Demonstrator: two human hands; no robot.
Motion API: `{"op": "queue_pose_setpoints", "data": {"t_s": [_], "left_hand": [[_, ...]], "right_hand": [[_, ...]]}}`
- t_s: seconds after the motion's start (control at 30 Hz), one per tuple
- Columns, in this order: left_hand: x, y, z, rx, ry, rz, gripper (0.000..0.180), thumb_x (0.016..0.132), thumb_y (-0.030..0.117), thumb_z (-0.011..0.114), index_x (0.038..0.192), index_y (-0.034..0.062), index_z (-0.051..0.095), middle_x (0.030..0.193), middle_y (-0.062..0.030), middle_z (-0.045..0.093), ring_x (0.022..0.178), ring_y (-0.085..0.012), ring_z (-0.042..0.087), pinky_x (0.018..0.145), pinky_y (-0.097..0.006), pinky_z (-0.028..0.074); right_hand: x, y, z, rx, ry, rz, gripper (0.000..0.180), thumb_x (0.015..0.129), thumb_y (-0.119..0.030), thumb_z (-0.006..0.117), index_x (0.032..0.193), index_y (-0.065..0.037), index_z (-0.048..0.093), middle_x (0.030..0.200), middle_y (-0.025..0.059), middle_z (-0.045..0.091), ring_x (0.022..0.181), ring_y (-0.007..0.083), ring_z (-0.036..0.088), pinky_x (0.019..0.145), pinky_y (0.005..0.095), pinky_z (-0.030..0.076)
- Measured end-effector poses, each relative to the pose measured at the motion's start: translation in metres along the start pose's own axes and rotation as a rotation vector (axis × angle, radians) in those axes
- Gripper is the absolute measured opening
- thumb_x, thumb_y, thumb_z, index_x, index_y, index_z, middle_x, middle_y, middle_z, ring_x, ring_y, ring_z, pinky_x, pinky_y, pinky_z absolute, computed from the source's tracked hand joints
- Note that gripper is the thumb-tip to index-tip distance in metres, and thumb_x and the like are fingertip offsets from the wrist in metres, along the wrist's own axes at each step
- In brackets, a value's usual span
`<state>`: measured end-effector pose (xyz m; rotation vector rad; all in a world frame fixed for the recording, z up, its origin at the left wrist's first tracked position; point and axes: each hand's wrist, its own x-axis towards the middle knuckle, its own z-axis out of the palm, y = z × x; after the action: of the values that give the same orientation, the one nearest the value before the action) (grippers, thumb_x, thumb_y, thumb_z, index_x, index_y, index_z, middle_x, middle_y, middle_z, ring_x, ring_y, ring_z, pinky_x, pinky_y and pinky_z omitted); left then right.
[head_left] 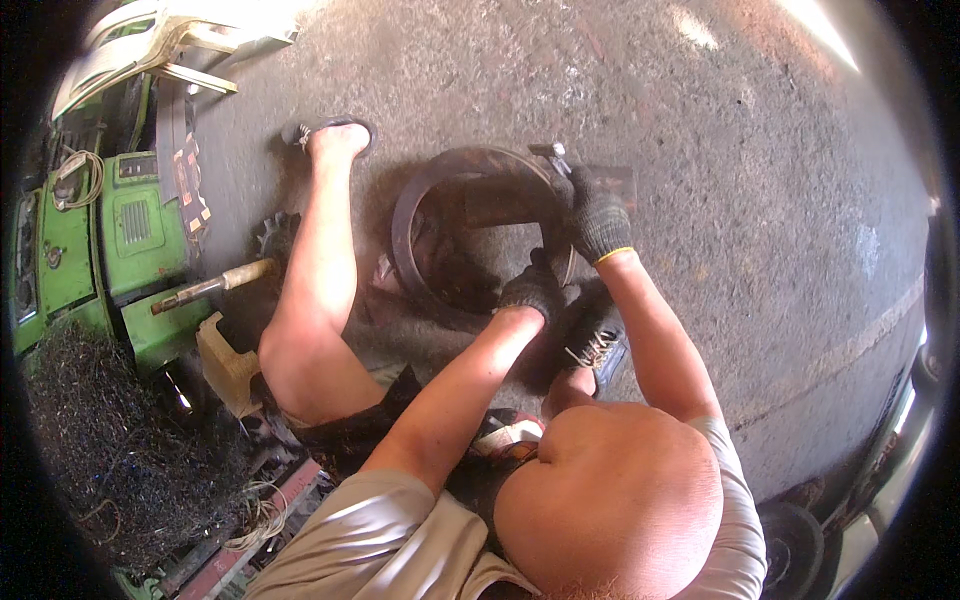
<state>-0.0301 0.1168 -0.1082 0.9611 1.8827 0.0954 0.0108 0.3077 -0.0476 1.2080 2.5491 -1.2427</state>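
The gloved left hand (pixel 528 298) curls at the near right edge of a large metal ring (pixel 404 225) on the floor (pixel 740 240); whether it grasps anything, I cannot tell. Farther, the gloved right hand (pixel 598 218) clasps a shiny-ended tool (pixel 556 156) beside a dark bar (pixel 495 204) crossing the ring. A chair (pixel 135 58) stands far left.
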Motion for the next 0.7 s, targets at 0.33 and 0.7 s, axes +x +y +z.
{"op": "queue_pose_setpoints", "data": {"t_s": [0.33,0.7], "left_hand": [[-0.004,0.010,-0.011,-0.025,-0.037,-0.062,0.109,0.097,0.056,0.063,0.166,-0.0090,0.010,0.152,-0.0352,0.054,0.137,-0.0457,0.059,0.111,-0.051,0.051],[0.008,-0.007,0.014,-0.192,0.035,-0.072,0.110,0.096,0.057,0.066,0.166,-0.0089,0.012,0.151,-0.0365,0.054,0.136,-0.0455,0.060,0.112,-0.049,0.050]], "right_hand": [[0.004,0.000,-0.003,-0.037,-0.008,-0.021,0.048,0.095,-0.036,0.071,0.135,-0.010,0.063,0.111,0.0317,0.074,0.108,0.0499,0.072,0.091,0.0586,0.056],[0.007,0.002,0.002,-0.064,0.048,-0.056,0.041,0.098,-0.038,0.066,0.126,-0.008,0.068,0.112,0.0308,0.074,0.107,0.0500,0.072,0.090,0.0590,0.056]]}}
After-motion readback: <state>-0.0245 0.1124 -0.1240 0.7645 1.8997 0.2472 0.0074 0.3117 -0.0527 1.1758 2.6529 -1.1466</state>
